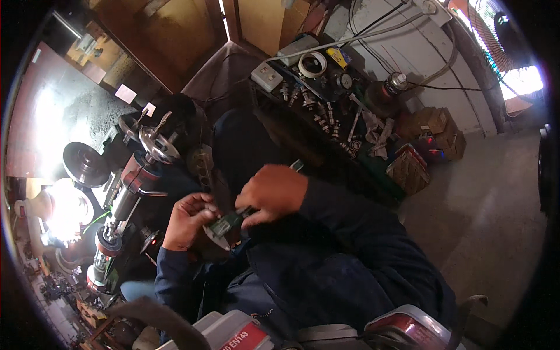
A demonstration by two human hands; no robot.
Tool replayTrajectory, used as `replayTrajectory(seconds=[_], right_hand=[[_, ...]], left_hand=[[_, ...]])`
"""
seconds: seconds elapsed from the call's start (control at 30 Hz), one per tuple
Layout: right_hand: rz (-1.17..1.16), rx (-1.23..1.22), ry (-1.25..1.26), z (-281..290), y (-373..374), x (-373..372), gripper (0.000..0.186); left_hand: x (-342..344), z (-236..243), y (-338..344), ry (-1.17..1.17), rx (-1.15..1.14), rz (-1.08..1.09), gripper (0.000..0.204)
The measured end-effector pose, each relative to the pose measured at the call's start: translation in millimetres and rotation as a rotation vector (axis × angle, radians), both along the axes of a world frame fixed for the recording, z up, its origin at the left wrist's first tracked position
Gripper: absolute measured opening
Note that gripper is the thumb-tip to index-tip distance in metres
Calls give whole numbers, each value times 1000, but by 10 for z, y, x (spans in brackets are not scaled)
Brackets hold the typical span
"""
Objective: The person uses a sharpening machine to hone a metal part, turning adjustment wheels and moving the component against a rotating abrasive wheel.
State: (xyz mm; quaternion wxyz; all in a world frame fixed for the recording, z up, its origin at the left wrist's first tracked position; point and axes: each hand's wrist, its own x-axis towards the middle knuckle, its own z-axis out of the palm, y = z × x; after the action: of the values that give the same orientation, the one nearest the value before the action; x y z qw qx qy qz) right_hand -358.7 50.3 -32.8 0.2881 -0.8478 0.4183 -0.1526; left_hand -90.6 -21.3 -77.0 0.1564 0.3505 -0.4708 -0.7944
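Observation:
A slim green-and-silver tool, resembling a caliper (223,226), lies diagonally between my hands over my lap. My left hand (186,221) has its thumb and curled fingers at the tool's lower-left end. My right hand (271,192) is closed around the upper part, with the bar's tip showing beyond the knuckles. Just above my left fingers is a dark metal strip with holes (203,169); whether they touch it I cannot tell. To the left stands a machine with a steel spindle (125,201) and handwheels (153,143).
A bench (391,178) along the right holds several metal shafts (322,121), a spray can (398,81), a white ring (312,64) and cardboard boxes (440,125). A lit lamp (64,213) is at far left, a fan (490,41) at upper right. Grey floor (478,216) shows at right.

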Motion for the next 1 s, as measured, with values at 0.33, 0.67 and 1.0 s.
replayTrajectory(seconds=[0.33, 0.67, 1.0], right_hand=[[-1595, -358, 266, -267, 282, -1734, 52], [-1860, 75, 640, -1254, 985, -2241, 62], [-1316, -255, 993, -2203, 763, -2894, 46]], left_hand=[[220, -16, 180, -323, -273, -21, 26], [523, 85, 466, -576, -655, -453, 43], [1392, 333, 559, -570, -714, -333, 30]])
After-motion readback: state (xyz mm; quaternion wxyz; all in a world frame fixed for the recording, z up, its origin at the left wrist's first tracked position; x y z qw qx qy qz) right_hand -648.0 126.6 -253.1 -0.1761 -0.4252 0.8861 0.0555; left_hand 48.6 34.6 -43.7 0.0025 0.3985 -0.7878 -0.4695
